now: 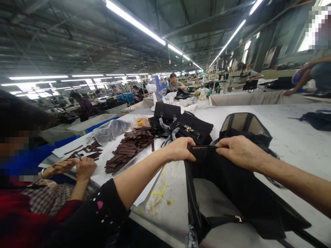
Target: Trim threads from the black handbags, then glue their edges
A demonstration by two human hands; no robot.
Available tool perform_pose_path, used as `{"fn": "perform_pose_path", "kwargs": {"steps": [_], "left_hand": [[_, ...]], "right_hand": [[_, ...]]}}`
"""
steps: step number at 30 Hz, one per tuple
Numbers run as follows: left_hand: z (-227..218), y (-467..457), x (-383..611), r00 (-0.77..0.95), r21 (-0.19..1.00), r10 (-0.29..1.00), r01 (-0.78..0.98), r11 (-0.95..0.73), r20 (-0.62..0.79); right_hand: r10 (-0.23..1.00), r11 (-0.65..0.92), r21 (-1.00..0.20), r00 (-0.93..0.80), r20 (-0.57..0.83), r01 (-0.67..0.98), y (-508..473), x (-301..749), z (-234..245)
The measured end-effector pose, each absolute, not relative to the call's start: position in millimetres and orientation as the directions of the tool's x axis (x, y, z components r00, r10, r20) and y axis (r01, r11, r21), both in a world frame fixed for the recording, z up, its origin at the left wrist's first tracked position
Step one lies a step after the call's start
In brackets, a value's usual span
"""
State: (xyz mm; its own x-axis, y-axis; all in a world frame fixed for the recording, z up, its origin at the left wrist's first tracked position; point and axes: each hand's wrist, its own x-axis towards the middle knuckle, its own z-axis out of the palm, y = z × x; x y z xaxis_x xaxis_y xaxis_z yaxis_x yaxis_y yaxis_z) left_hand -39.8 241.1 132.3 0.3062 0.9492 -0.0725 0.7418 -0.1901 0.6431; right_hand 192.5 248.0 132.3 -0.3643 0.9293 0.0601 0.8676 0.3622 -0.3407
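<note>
A black bag (232, 193) lies on the white work table (297, 137) right in front of me. My left hand (181, 148) is closed on the left part of its top edge. A little to the right, my right hand (240, 151) grips the same edge, fingers curled over it. The bag's body spreads toward me, with a small gold fitting (239, 218) near its lower side. Another open black bag (245, 125) with a tan lining stands just behind my hands.
Brown leather strips (129, 148) are piled to the left, beside black bags with gold clasps (190, 129) and a plastic wrap (111, 131). A co-worker's hands (77, 167) handle strips at the left edge. More people and tables fill the hall behind.
</note>
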Motion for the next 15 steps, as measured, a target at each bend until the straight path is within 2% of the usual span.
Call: {"fn": "perform_pose_path", "kwargs": {"steps": [3,9,15], "left_hand": [[122.7,247.7,-40.9,0.282,0.700,0.959,0.687,-0.195,-0.009],[116.6,252.1,-43.1,0.261,0.703,0.965,0.684,-0.195,0.013],[118.1,250.5,-41.4,0.212,0.694,0.977,0.702,-0.161,0.013]], "right_hand": [[0.926,0.372,-0.368,-0.369,0.082,0.852,254.2,194.7,126.1],[0.900,0.431,-0.487,-0.403,0.167,0.760,259.7,196.4,118.3],[0.887,0.457,-0.483,-0.426,0.180,0.747,257.1,194.3,119.0]]}}
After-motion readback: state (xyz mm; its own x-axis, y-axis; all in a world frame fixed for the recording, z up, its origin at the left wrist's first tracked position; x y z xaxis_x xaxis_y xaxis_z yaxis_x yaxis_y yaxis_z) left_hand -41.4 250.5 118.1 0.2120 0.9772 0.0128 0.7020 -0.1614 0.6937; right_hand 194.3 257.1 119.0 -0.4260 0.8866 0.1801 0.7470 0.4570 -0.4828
